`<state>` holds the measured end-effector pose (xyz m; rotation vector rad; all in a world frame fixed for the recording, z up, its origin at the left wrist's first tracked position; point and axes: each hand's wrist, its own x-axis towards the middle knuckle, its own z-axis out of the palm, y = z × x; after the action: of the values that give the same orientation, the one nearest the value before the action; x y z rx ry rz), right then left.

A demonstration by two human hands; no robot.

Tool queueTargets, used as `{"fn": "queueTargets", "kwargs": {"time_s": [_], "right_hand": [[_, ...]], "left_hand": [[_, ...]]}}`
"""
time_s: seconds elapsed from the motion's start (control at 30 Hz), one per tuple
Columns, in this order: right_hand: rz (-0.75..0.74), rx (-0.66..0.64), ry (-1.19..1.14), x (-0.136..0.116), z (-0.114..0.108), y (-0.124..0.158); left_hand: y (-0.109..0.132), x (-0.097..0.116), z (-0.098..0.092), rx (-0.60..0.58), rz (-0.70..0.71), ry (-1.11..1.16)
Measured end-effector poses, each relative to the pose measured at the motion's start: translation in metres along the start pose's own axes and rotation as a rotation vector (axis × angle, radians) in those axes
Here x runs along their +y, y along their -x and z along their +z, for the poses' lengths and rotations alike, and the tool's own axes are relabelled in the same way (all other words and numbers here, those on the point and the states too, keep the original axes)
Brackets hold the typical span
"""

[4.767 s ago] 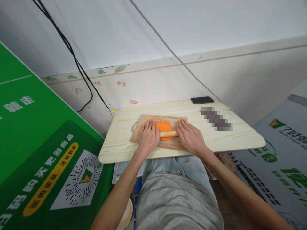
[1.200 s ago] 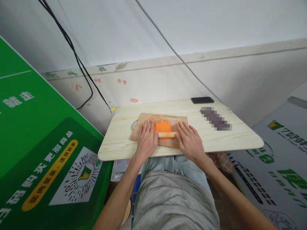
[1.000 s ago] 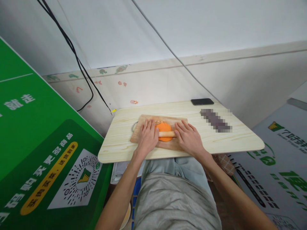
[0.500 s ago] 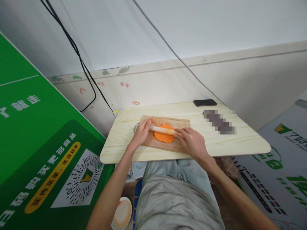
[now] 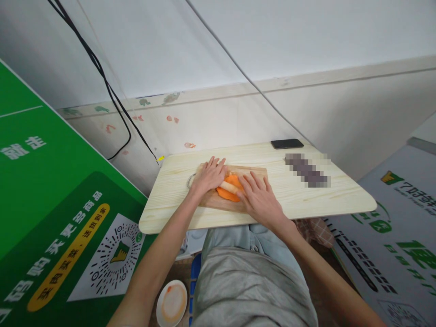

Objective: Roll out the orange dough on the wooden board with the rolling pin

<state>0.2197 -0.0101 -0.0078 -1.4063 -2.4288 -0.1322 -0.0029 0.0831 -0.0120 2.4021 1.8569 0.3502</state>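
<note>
A flat orange disc of dough (image 5: 226, 194) lies on a wooden cutting board (image 5: 256, 172) on a pale wooden table (image 5: 299, 200). A thin wooden rolling pin (image 5: 229, 186) lies slantwise across the dough. My left hand (image 5: 209, 174) lies flat on the pin's far left end, fingers stretched out. My right hand (image 5: 258, 200) lies flat over the near right end, fingers spread. Both palms press on the pin without wrapping round it.
A black phone (image 5: 287, 143) lies at the table's far edge, with a blurred dark object (image 5: 306, 169) to the right of the board. A green printed board (image 5: 51, 204) leans at left. A small plate (image 5: 173, 303) sits on the floor by my legs. Cables hang along the wall.
The pin, which lay level across the dough's near part, went to its far edge and now lies slanted. My left hand moved away from me and my right hand shifted left over the dough.
</note>
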Motion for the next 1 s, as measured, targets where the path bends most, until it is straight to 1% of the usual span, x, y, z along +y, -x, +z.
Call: {"fn": "queueTargets", "kwargs": {"time_s": [0.1,0.17,0.3,0.43,0.8,1.0], "right_hand": [[0.124,0.022,0.044,-0.005,0.007,0.000],[0.159,0.051,0.070,-0.011,0.009,0.001],[0.155,0.072,0.099,-0.026,0.008,0.008],[0.143,0.076,0.099,-0.038,0.007,0.016],[0.140,0.168,0.066,-0.050,0.018,0.028],[0.139,0.177,0.042,-0.058,0.024,0.033]], "left_hand": [[0.005,0.000,0.001,-0.017,-0.014,-0.038],[0.010,-0.001,0.001,-0.019,0.006,-0.071],[0.023,-0.005,0.002,0.012,0.032,-0.129],[0.034,-0.008,0.006,0.056,0.032,-0.141],[0.056,-0.013,0.014,0.160,0.019,-0.063],[0.065,-0.013,0.014,0.200,0.018,-0.049]]}}
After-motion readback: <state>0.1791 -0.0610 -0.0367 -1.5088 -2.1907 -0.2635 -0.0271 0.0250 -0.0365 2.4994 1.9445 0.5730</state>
